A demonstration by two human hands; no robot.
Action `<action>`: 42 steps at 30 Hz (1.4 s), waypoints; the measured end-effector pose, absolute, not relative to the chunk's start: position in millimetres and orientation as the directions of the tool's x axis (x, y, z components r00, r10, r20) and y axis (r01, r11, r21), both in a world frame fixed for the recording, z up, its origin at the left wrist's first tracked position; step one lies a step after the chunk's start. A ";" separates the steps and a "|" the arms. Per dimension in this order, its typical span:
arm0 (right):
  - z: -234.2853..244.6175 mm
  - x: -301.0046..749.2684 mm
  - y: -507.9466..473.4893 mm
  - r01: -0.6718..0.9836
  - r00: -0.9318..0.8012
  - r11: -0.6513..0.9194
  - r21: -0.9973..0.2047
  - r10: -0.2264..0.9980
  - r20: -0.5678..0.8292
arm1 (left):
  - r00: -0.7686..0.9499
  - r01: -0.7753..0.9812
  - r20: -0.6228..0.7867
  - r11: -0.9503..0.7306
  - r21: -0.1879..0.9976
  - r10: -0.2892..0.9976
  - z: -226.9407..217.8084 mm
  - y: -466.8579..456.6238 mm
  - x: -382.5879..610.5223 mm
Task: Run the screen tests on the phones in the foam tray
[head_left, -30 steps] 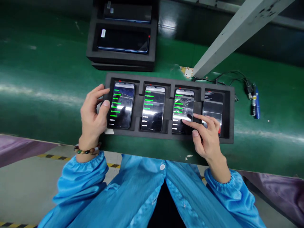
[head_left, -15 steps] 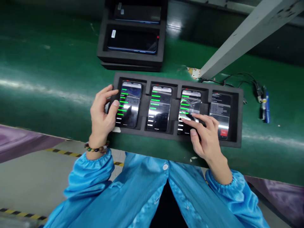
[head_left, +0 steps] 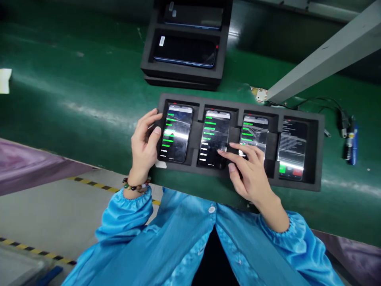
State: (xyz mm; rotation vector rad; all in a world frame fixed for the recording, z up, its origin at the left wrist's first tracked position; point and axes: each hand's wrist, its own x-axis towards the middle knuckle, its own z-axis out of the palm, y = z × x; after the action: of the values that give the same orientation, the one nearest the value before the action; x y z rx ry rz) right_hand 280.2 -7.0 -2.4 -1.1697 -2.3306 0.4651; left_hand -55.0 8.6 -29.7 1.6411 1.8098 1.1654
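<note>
A black foam tray [head_left: 317, 151] lies on the green belt and holds several lit phones side by side. My left hand [head_left: 144, 149] rests at the tray's left end, its fingers curled on the edge and its thumb on the first phone [head_left: 176, 133]. My right hand [head_left: 250, 169] hovers with fingers spread, the index fingertip on the lower right of the second phone [head_left: 214, 137]. This hand covers the lower half of the third phone [head_left: 253, 133]. The fourth phone [head_left: 292, 149] shows green and red buttons near its bottom.
A stack of black foam trays [head_left: 184, 73] with dark phones stands farther back on the green belt [head_left: 74, 79]. A grey metal bar [head_left: 324, 55] slants in from the upper right. Cables and a blue pen [head_left: 353, 143] lie right of the tray.
My right hand has shifted left from the third phone's screen to the second phone's. The fourth phone's screen now shows a green and a red button. My left hand has stayed at the tray's left end.
</note>
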 end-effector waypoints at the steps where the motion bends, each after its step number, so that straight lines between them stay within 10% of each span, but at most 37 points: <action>1: -2.4 280.4 -6.7 0.649 -0.507 0.574 -0.500 0.816 0.278 | -0.220 0.575 0.189 -0.030 0.818 0.957 -31.6 9.8 -55.6; 14: -2.8 280.5 -6.2 0.632 -0.518 0.598 -0.493 0.799 0.305 | -0.260 0.407 0.181 -0.062 0.911 0.949 -39.4 13.5 -60.0; 22: -2.5 343.8 -10.1 0.769 -0.171 0.351 -0.535 0.918 0.357 | -0.251 0.533 0.199 -0.037 0.845 0.947 -34.6 16.9 -56.4; 37: -14.8 357.7 -28.3 0.752 -0.292 0.455 -0.477 0.879 0.378 | -0.220 0.665 0.301 -0.083 0.743 0.928 -23.5 13.1 -48.2; 42: -15.6 383.9 -29.4 0.805 -0.055 0.275 -0.526 0.917 0.395 | -0.242 0.664 0.302 -0.070 0.745 0.922 -28.1 13.6 -52.5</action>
State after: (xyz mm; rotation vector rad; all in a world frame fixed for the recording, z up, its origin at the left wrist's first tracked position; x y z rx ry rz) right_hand 383.9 -29.4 -15.6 -1.5512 -1.8766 0.2142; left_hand -52.5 13.6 -28.1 1.7116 1.9065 1.2145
